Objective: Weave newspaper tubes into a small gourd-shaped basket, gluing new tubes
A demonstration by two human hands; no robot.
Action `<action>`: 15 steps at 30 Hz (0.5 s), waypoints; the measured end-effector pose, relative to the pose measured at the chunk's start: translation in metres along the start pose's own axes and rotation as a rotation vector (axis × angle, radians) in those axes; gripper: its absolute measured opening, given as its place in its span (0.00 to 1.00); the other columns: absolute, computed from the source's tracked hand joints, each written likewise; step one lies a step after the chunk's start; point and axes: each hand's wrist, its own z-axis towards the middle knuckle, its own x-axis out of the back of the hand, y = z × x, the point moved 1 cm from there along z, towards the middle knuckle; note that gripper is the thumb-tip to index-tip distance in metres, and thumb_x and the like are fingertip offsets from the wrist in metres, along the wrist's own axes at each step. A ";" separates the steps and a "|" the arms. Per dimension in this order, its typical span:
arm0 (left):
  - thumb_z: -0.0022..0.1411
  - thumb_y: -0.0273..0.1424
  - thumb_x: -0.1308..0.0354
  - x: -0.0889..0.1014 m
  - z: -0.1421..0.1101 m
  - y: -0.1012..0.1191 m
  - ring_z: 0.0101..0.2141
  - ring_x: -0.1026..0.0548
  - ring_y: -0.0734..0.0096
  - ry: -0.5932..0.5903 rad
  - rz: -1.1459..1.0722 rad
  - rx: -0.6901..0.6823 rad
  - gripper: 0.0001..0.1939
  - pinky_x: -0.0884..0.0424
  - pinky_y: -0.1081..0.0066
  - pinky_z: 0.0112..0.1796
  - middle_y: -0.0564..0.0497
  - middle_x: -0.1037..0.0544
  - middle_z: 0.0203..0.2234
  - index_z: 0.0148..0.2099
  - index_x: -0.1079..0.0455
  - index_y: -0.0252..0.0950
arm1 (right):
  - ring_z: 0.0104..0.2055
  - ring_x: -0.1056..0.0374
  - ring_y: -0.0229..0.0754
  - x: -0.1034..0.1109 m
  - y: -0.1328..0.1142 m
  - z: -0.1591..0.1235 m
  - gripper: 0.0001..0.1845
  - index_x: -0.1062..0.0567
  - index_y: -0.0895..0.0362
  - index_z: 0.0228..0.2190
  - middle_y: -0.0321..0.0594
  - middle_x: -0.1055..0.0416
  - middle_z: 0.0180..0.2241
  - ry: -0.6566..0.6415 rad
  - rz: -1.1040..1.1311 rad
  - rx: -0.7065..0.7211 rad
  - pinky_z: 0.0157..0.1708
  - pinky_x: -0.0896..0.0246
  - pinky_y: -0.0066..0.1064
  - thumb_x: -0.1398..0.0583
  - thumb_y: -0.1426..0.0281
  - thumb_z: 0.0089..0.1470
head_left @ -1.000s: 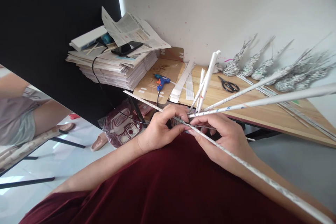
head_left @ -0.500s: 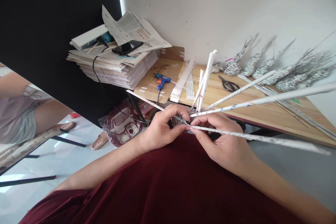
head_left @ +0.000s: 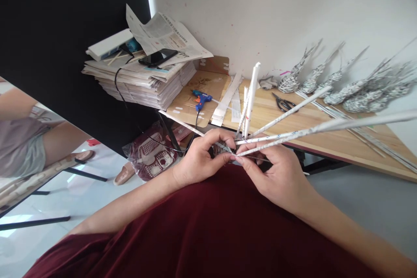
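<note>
Several rolled newspaper tubes fan out from a small woven piece held in front of my dark red clothing. My left hand pinches the woven base, which its fingers largely cover. Beside it, almost touching, my right hand has thumb and fingers closed near the foot of a newspaper tube that points right. Some tubes stand upright, others slant to the right, and one thin tube sticks out to the left past my left hand.
On the wooden table lie a blue glue gun, black-handled pliers and paper strips. Several woven newspaper pieces line the wall. A phone rests on a newspaper stack. Another person's leg shows at left.
The lowest right-hand tube has swung upward and now lies close along the tube above it. My right fingers have shifted slightly; my left hand keeps its grip.
</note>
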 end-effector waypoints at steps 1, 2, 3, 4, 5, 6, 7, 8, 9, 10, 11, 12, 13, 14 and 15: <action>0.63 0.31 0.33 0.000 0.000 -0.001 0.46 0.22 0.62 0.006 -0.021 0.021 0.09 0.27 0.64 0.50 0.44 0.21 0.42 0.43 0.29 0.36 | 0.36 0.25 0.41 0.000 0.000 0.001 0.03 0.23 0.54 0.37 0.39 0.21 0.36 0.002 0.003 0.009 0.38 0.30 0.33 0.37 0.73 0.59; 0.63 0.32 0.32 0.000 0.000 -0.003 0.45 0.22 0.63 0.013 -0.047 0.048 0.10 0.27 0.65 0.49 0.44 0.21 0.41 0.42 0.29 0.36 | 0.37 0.25 0.41 0.000 0.000 0.001 0.04 0.23 0.54 0.37 0.39 0.21 0.36 0.005 0.009 0.012 0.39 0.30 0.33 0.37 0.73 0.59; 0.63 0.33 0.32 0.000 0.000 -0.004 0.44 0.22 0.63 0.020 -0.075 0.074 0.10 0.27 0.65 0.48 0.44 0.21 0.41 0.43 0.30 0.36 | 0.37 0.25 0.41 -0.001 0.000 0.002 0.04 0.23 0.54 0.38 0.39 0.22 0.36 0.008 0.018 0.008 0.39 0.30 0.32 0.36 0.73 0.59; 0.62 0.33 0.32 0.000 0.000 -0.006 0.42 0.22 0.65 0.026 -0.102 0.098 0.11 0.27 0.66 0.46 0.45 0.22 0.40 0.43 0.30 0.36 | 0.36 0.26 0.40 -0.001 0.000 0.002 0.05 0.24 0.54 0.39 0.39 0.22 0.36 0.009 0.028 -0.004 0.38 0.30 0.31 0.36 0.73 0.59; 0.62 0.33 0.32 0.000 0.000 -0.008 0.40 0.23 0.67 0.032 -0.122 0.115 0.12 0.27 0.68 0.44 0.46 0.22 0.39 0.43 0.30 0.36 | 0.35 0.26 0.39 -0.001 0.001 0.001 0.06 0.24 0.54 0.39 0.38 0.22 0.36 0.010 0.038 -0.019 0.37 0.30 0.31 0.37 0.74 0.59; 0.62 0.34 0.31 0.000 -0.001 -0.009 0.39 0.24 0.68 0.037 -0.133 0.127 0.12 0.27 0.69 0.42 0.47 0.23 0.39 0.43 0.29 0.36 | 0.34 0.26 0.39 -0.002 0.002 0.001 0.06 0.25 0.54 0.40 0.38 0.22 0.36 0.008 0.045 -0.034 0.36 0.30 0.30 0.37 0.74 0.59; 0.62 0.34 0.31 0.000 -0.001 -0.010 0.38 0.25 0.70 0.041 -0.138 0.132 0.12 0.28 0.71 0.40 0.48 0.23 0.38 0.44 0.29 0.36 | 0.34 0.26 0.39 -0.002 0.003 0.001 0.06 0.25 0.54 0.39 0.38 0.22 0.35 0.007 0.049 -0.046 0.36 0.30 0.30 0.37 0.74 0.59; 0.61 0.33 0.31 0.000 -0.001 -0.011 0.37 0.25 0.71 0.043 -0.136 0.133 0.12 0.29 0.72 0.39 0.48 0.24 0.38 0.44 0.29 0.36 | 0.34 0.26 0.39 -0.002 0.004 0.000 0.06 0.25 0.54 0.39 0.37 0.22 0.35 0.005 0.050 -0.053 0.36 0.31 0.30 0.37 0.75 0.59; 0.61 0.33 0.31 0.000 -0.001 -0.011 0.38 0.25 0.71 0.045 -0.131 0.129 0.12 0.29 0.72 0.39 0.49 0.24 0.38 0.44 0.29 0.36 | 0.34 0.26 0.39 -0.002 0.005 0.000 0.06 0.25 0.54 0.39 0.37 0.22 0.35 0.000 0.049 -0.057 0.36 0.31 0.30 0.37 0.75 0.59; 0.61 0.33 0.31 0.000 -0.001 -0.011 0.38 0.26 0.71 0.042 -0.126 0.125 0.12 0.29 0.72 0.39 0.49 0.24 0.38 0.43 0.28 0.36 | 0.34 0.26 0.39 -0.002 0.005 0.001 0.06 0.25 0.54 0.39 0.37 0.22 0.35 -0.006 0.048 -0.059 0.36 0.31 0.30 0.38 0.75 0.59; 0.61 0.33 0.31 0.000 0.000 -0.011 0.38 0.26 0.71 0.036 -0.123 0.123 0.12 0.29 0.72 0.39 0.49 0.24 0.38 0.43 0.28 0.36 | 0.34 0.26 0.38 -0.001 0.005 0.001 0.06 0.25 0.54 0.39 0.37 0.22 0.35 -0.018 0.046 -0.059 0.36 0.31 0.30 0.38 0.75 0.59; 0.61 0.33 0.31 0.000 0.000 -0.010 0.38 0.26 0.71 0.030 -0.122 0.123 0.12 0.29 0.72 0.40 0.49 0.24 0.38 0.43 0.28 0.36 | 0.34 0.26 0.38 -0.001 0.005 0.002 0.06 0.24 0.54 0.39 0.37 0.22 0.35 -0.036 0.042 -0.059 0.36 0.31 0.30 0.38 0.75 0.60; 0.62 0.33 0.31 0.000 0.000 -0.009 0.38 0.26 0.71 0.021 -0.123 0.127 0.11 0.29 0.72 0.40 0.49 0.24 0.37 0.43 0.28 0.36 | 0.34 0.26 0.38 0.000 0.005 0.003 0.06 0.24 0.54 0.39 0.37 0.21 0.36 -0.058 0.034 -0.061 0.36 0.31 0.30 0.39 0.75 0.60; 0.62 0.33 0.31 0.000 0.000 -0.008 0.38 0.26 0.71 0.013 -0.127 0.133 0.11 0.29 0.72 0.40 0.49 0.24 0.37 0.43 0.28 0.36 | 0.34 0.26 0.38 0.001 0.004 0.003 0.06 0.23 0.54 0.39 0.37 0.21 0.36 -0.080 0.023 -0.063 0.37 0.31 0.30 0.39 0.76 0.60; 0.62 0.32 0.32 0.000 0.000 -0.007 0.38 0.26 0.71 0.004 -0.135 0.140 0.10 0.29 0.72 0.41 0.50 0.24 0.37 0.42 0.28 0.36 | 0.34 0.26 0.38 0.002 0.004 0.004 0.06 0.23 0.54 0.38 0.37 0.21 0.35 -0.100 0.009 -0.066 0.37 0.32 0.30 0.39 0.76 0.60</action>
